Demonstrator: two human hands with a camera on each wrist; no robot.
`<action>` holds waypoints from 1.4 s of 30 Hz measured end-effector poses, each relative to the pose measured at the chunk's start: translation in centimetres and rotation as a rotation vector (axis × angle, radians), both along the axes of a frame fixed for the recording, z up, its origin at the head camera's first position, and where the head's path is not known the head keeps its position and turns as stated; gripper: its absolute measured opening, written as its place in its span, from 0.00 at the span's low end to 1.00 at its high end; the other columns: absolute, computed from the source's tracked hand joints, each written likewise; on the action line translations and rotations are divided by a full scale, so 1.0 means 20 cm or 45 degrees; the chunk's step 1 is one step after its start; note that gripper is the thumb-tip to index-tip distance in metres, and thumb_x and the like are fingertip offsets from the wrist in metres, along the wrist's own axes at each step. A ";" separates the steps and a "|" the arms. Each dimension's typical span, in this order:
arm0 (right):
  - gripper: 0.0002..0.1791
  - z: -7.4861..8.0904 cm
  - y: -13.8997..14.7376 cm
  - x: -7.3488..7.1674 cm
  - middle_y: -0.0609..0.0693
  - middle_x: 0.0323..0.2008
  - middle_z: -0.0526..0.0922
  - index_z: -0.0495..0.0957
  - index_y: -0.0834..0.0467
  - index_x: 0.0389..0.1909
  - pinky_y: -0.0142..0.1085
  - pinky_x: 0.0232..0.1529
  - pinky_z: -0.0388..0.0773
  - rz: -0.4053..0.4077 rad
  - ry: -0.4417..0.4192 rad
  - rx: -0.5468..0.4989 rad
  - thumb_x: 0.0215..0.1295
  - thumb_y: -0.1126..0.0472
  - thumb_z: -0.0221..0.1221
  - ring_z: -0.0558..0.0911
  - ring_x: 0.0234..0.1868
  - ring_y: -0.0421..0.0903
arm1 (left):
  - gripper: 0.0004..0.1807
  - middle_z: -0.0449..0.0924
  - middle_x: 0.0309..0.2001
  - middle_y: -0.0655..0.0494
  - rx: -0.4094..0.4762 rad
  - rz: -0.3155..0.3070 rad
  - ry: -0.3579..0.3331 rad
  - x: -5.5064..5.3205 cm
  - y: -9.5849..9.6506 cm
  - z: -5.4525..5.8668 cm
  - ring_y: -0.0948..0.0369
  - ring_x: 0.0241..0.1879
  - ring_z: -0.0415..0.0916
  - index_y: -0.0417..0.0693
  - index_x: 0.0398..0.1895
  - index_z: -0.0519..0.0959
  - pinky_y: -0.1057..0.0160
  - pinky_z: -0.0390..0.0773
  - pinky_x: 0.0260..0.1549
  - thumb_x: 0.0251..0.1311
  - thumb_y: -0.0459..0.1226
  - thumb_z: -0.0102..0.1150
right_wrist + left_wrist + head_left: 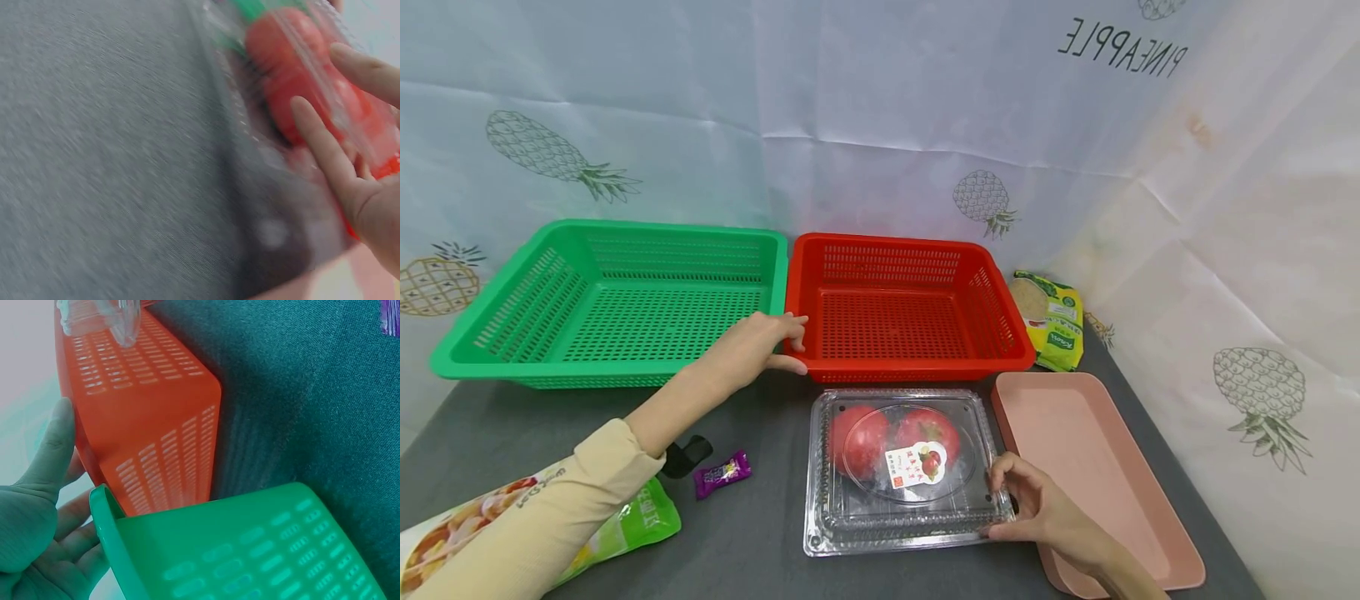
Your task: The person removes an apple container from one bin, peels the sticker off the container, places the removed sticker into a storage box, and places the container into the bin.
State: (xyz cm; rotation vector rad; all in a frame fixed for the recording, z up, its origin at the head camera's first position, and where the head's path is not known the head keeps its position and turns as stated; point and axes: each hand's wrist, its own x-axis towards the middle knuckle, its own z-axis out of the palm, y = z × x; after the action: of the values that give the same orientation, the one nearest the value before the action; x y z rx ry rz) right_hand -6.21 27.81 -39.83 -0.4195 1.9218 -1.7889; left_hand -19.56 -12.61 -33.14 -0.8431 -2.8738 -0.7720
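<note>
"Where was that clear box [906, 471] of tomatoes [860, 437]?"

"Just in front of the red basket [917, 369], on the worktop [760, 533] by the look of it. The right hand [1045, 512] pinched its edge between thumb and fingers. The left hand [756, 342] was half open at the basket's corner; gripping or merely touching, I couldn't tell."

"Heavy?"

"Moderately, I guessed. The thin plastic seemed slick and bendy, the tomatoes easily bruised. I'd have supported both ends from beneath."

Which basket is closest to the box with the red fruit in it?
The red basket, just behind the clear box the right hand holds; the green basket stands farther left.
</note>
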 end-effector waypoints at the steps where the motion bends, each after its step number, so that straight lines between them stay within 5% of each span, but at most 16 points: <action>1: 0.21 0.01 0.01 0.00 0.51 0.46 0.66 0.66 0.63 0.48 0.31 0.43 0.75 0.029 -0.022 0.021 0.56 0.73 0.63 0.68 0.53 0.40 | 0.13 0.74 0.58 0.38 -0.001 -0.004 0.003 0.00 0.00 0.00 0.43 0.61 0.69 0.47 0.23 0.76 0.67 0.58 0.16 0.45 0.39 0.74; 5: 0.28 0.05 0.08 -0.02 0.49 0.63 0.61 0.64 0.62 0.63 0.35 0.51 0.75 0.110 -0.075 0.054 0.62 0.72 0.58 0.66 0.58 0.38 | 0.13 0.74 0.58 0.37 -0.003 -0.009 0.009 0.00 -0.01 0.00 0.42 0.61 0.69 0.48 0.23 0.76 0.66 0.59 0.17 0.45 0.40 0.74; 8: 0.33 0.08 0.12 -0.04 0.48 0.72 0.52 0.58 0.65 0.68 0.39 0.56 0.73 0.134 0.004 -0.019 0.63 0.77 0.54 0.63 0.64 0.37 | 0.13 0.74 0.58 0.37 -0.001 -0.020 0.020 0.00 -0.01 0.00 0.42 0.60 0.69 0.48 0.22 0.76 0.66 0.58 0.17 0.45 0.39 0.74; 13: 0.31 0.16 0.13 -0.10 0.62 0.69 0.60 0.59 0.70 0.67 0.40 0.58 0.70 0.073 0.214 -0.048 0.62 0.81 0.53 0.66 0.68 0.45 | 0.13 0.75 0.57 0.37 0.001 -0.017 0.019 0.00 -0.01 0.01 0.42 0.60 0.70 0.47 0.23 0.76 0.66 0.59 0.17 0.45 0.38 0.74; 16: 0.29 0.20 0.11 -0.15 0.64 0.63 0.68 0.60 0.70 0.65 0.39 0.57 0.70 0.081 0.236 -0.009 0.63 0.79 0.54 0.71 0.64 0.49 | 0.13 0.74 0.58 0.37 0.005 -0.010 0.008 0.00 -0.01 0.01 0.42 0.60 0.69 0.47 0.23 0.76 0.66 0.59 0.16 0.45 0.38 0.74; 29: 0.23 0.24 -0.02 -0.31 0.67 0.63 0.69 0.64 0.73 0.61 0.38 0.59 0.68 0.444 0.055 -0.052 0.66 0.76 0.53 0.71 0.64 0.49 | 0.12 0.74 0.58 0.37 0.003 -0.014 -0.006 0.00 -0.01 0.00 0.42 0.60 0.70 0.48 0.23 0.77 0.65 0.59 0.17 0.46 0.38 0.73; 42: 0.20 0.24 -0.09 -0.34 0.72 0.64 0.65 0.64 0.75 0.58 0.38 0.57 0.70 0.514 -0.028 -0.083 0.67 0.75 0.52 0.71 0.64 0.49 | 0.13 0.73 0.59 0.37 0.011 -0.017 -0.001 0.00 -0.01 0.00 0.42 0.62 0.68 0.48 0.22 0.76 0.66 0.57 0.16 0.45 0.38 0.74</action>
State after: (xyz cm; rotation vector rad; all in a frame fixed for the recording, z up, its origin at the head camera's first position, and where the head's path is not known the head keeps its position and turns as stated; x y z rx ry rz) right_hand -13.07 26.08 -34.95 -0.7483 1.6253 -1.5825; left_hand -19.66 -12.79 -33.23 -0.8615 -2.8662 -0.7862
